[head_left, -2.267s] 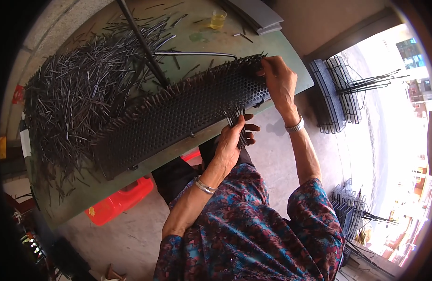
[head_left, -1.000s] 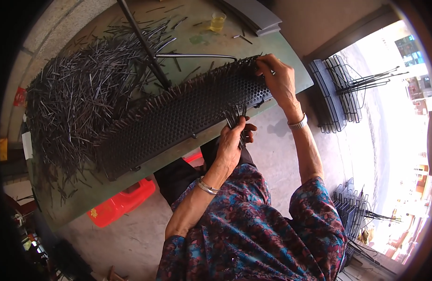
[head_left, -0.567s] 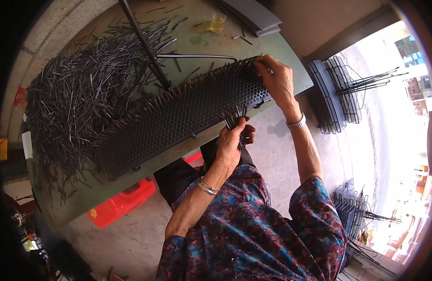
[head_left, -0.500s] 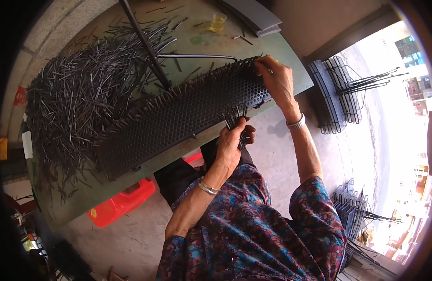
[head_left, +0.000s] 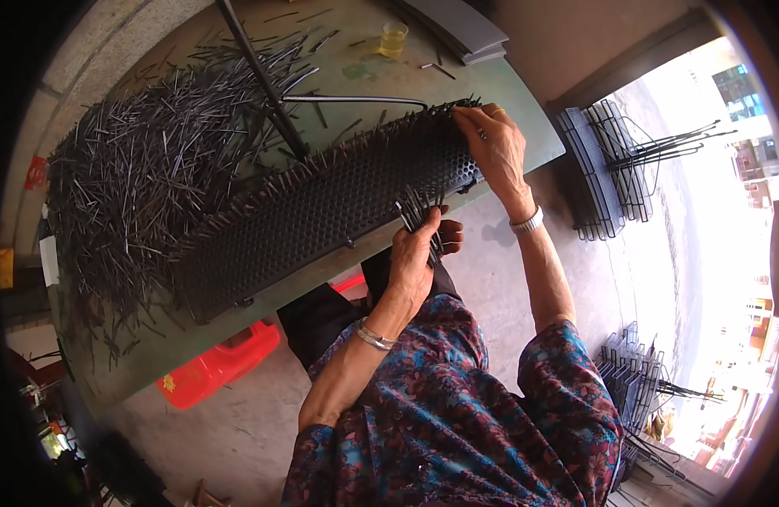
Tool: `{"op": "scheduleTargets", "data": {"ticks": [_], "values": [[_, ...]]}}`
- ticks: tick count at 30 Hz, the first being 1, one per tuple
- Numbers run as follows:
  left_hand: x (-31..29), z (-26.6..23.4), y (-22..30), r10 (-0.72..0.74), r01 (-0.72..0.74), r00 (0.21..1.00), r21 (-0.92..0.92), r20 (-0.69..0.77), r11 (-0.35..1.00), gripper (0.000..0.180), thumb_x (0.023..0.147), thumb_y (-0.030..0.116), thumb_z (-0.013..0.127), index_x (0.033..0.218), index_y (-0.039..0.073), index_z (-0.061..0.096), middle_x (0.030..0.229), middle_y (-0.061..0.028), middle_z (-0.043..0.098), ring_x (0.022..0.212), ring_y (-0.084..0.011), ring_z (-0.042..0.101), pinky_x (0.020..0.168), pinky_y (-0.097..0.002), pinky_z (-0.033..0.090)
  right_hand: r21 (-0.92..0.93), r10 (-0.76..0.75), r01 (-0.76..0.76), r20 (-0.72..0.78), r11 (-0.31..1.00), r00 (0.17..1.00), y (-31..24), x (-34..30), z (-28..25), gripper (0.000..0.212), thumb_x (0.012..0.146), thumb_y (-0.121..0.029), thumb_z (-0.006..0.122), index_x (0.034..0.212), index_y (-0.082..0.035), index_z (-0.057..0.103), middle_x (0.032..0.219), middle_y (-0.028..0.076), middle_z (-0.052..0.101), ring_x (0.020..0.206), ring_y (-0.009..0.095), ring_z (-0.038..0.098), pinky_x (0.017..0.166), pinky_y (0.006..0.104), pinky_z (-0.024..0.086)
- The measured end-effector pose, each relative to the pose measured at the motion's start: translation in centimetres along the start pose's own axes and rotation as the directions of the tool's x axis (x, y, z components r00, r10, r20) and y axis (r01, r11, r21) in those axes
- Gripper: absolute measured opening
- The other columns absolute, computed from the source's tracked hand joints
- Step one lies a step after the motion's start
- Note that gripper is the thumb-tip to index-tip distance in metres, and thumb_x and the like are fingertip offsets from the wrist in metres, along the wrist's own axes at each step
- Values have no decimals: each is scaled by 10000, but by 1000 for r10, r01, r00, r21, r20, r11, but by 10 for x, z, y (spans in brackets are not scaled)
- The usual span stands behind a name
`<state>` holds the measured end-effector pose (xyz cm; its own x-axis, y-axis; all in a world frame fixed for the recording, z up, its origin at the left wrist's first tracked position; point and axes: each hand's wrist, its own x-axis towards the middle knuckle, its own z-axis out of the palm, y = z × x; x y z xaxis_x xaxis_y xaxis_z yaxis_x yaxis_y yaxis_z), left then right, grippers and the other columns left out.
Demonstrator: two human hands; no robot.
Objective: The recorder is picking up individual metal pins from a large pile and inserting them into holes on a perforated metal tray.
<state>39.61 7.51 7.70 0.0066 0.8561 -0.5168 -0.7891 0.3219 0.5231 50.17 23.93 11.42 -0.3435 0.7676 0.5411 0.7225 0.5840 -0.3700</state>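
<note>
A long black perforated panel (head_left: pixel 322 214) lies slantwise along the near side of the table, with thin dark strips standing up along its far edge. Below its right part, my left hand (head_left: pixel 416 249) is closed around a bundle of thin black strips (head_left: pixel 416 205) whose ends fan out past the thumb. Over the panel's far right corner, my right hand (head_left: pixel 498 148) has thumb and fingertips pinched together among the upright strips. Whatever lies between those fingertips is too small to make out.
A large heap of loose dark strips (head_left: pixel 153 169) covers the green table's (head_left: pixel 529 110) left side. A dark metal stand (head_left: pixel 267 84) rises behind the panel. Farther back are a cup of yellow liquid (head_left: pixel 393 40) and grey sheets (head_left: pixel 457 34). A red stool (head_left: pixel 225 363) stands below the table edge.
My right hand has shifted slightly left along the panel's far edge, and its fingers have drawn closer together. The bundle in my left hand is tilted and spread a little differently.
</note>
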Motion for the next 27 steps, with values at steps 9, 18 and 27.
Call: {"op": "scheduleTargets", "data": {"ticks": [9, 18, 27], "values": [[1, 0, 1, 34, -34, 999, -11, -15, 999, 279, 960, 261, 599, 1103, 22, 624, 901, -126, 694, 789, -196, 682, 721, -324, 560, -21, 25, -25, -6, 999, 1000, 0, -11, 1, 166, 867, -234, 669, 981, -138, 740, 862, 77, 614, 805, 252, 591, 732, 367, 439], [-2, 3, 5, 55, -56, 998, -57, -12, 997, 253, 964, 240, 591, 1084, 18, 613, 926, -161, 694, 823, -229, 693, 749, -361, 572, -202, 55, -47, 32, 978, 998, 6, -9, 3, 237, 859, -297, 672, 1042, -161, 737, 870, 98, 593, 843, 261, 568, 723, 381, 422], [-5, 2, 6, 94, -94, 996, -32, -12, 995, 300, 954, 265, 608, 1117, 12, 614, 955, -167, 698, 833, -233, 695, 735, -361, 570, 349, 28, -252, 536, 903, 844, -28, -35, -30, 284, 884, -264, 659, 964, 4, 713, 840, 139, 676, 755, 226, 650, 637, 353, 484]]}}
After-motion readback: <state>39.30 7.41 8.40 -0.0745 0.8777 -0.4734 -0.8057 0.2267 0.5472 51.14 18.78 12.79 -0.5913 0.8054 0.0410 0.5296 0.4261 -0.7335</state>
